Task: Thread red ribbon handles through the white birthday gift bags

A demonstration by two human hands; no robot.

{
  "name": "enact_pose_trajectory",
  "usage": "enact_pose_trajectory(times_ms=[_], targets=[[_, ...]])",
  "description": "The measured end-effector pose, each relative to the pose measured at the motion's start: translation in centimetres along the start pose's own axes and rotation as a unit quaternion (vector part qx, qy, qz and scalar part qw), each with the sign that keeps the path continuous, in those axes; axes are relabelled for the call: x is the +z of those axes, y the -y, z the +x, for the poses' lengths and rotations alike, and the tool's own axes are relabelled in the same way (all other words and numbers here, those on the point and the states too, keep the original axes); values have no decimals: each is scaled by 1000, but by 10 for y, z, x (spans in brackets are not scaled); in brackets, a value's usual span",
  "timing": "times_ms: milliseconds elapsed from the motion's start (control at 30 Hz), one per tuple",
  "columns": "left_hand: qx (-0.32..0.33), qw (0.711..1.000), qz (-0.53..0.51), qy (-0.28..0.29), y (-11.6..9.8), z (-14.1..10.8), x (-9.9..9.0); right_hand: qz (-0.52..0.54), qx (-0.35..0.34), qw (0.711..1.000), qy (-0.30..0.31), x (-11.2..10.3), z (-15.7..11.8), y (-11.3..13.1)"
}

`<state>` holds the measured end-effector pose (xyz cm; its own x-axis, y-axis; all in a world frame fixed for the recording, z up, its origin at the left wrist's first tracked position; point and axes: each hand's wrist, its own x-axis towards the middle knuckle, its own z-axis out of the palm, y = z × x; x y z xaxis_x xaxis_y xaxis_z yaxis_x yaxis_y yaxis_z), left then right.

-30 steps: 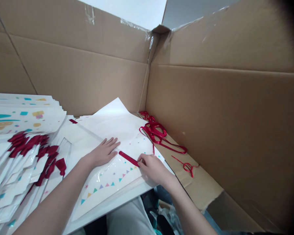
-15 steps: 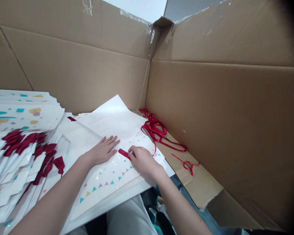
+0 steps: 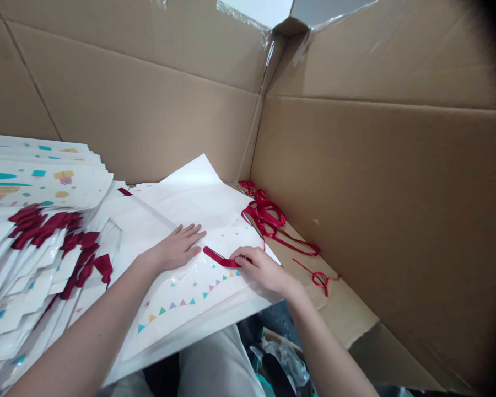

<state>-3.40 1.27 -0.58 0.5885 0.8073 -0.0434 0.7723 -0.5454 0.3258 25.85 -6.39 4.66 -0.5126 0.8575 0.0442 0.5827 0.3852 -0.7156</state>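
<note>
My left hand [image 3: 177, 248] lies flat with its fingers spread on a white glossy paper gift bag [image 3: 190, 209], which is printed with small coloured triangles and stars. My right hand [image 3: 262, 270] rests on the same bag and pinches a dark red satin ribbon [image 3: 219, 257] between thumb and fingers. The ribbon's end lies on the bag between my hands. Its other end is hidden under my right fingers. A tangled length of the same red ribbon [image 3: 264, 216] lies just beyond my right hand.
A tall stack of printed white bags [image 3: 45, 182] with red ribbons [image 3: 52, 231] lies to my left. Brown cardboard walls [image 3: 380, 182] rise behind and to the right, above a cardboard flap [image 3: 334, 303] holding a small ribbon loop [image 3: 320, 280]. My grey-trousered lap [image 3: 219, 364] lies below.
My right hand has moved rightward, drawing more of the red ribbon out across the bag. My left hand stays flat on the bag. The whole view has shifted slightly upward.
</note>
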Motion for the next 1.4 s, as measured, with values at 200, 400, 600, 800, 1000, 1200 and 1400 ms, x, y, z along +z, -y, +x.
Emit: enact_pose_trajectory(times_ms=[200, 400, 600, 800, 1000, 1200, 1400], targets=[[1, 1000, -9, -7, 0, 1, 1, -34, 27, 999, -14, -9, 7, 2], [-2, 1000, -7, 5, 0, 0, 0, -65, 181, 975, 114, -19, -4, 7], [7, 1000, -12, -7, 3, 1, 2, -112, 106, 984, 87, -21, -11, 19], [-1, 1000, -7, 3, 3, 2, 3, -120, 65, 991, -4, -9, -4, 19], [-1, 1000, -5, -2, 3, 2, 3, -70, -4, 997, 21, 0, 5, -2], [-4, 1000, -2, 5, -1, 1, 0, -79, -33, 996, -6, 3, 13, -9], [-3, 1000, -12, 14, -3, 1, -3, -109, -99, 988, -50, 10, 37, -12]])
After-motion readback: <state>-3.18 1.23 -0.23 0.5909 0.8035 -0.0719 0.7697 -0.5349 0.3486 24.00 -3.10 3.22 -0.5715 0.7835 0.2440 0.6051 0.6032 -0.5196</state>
